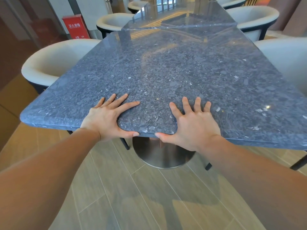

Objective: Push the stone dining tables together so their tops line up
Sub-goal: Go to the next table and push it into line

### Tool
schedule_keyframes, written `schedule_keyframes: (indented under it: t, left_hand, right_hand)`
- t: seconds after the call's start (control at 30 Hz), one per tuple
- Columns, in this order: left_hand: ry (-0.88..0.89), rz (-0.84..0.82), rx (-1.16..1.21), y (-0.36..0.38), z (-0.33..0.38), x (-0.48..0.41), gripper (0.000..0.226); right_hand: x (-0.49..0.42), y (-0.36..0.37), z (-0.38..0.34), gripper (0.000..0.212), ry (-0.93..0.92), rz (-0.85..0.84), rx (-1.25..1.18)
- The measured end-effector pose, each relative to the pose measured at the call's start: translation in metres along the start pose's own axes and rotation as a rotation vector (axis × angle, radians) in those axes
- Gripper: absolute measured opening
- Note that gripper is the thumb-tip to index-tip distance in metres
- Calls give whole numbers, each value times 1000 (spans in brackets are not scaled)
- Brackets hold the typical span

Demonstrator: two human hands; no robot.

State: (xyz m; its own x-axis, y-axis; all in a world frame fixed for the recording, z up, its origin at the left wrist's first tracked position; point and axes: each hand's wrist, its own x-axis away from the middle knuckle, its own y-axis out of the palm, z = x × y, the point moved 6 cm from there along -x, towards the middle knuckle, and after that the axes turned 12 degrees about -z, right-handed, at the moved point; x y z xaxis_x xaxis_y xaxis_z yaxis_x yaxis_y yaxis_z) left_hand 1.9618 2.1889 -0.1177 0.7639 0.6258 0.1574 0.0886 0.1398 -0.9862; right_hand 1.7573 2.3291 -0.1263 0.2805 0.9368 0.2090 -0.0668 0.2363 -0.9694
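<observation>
A grey speckled stone dining table [166, 72] fills the middle of the view, standing on a round steel pedestal base [163, 155]. My left hand [106, 118] and my right hand [191, 123] both clasp its near edge, fingers spread flat on the top and thumbs under the rim. Beyond it stands a second stone table [181, 15] of the same kind. Their edges meet at a skew: the far table's corner juts out on the left, and a thin wedge-shaped seam runs between the tops.
White tub chairs stand along both sides: one at the left [54, 62], one further back left [113, 22], two at the right [255, 19] [285, 58]. A red cabinet [75, 26] stands against the left wall. The floor is wood-look plank.
</observation>
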Motion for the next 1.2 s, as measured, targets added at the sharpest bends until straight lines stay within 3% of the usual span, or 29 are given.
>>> schedule_keyframes:
  t: [0.9,1.03,1.2]
  left_hand:
    - [37,-16,29,-5,-43,-21,112]
    - [175,104,44,-4,-15,-10,104]
    - [338,138,42,-6,75,-24,98]
  right_hand:
    - [-24,-10,-22,128,79,-20,-43]
    - [-8,-8,-4,122,60,18,-117]
    - [34,3,38,106,42,137,-185]
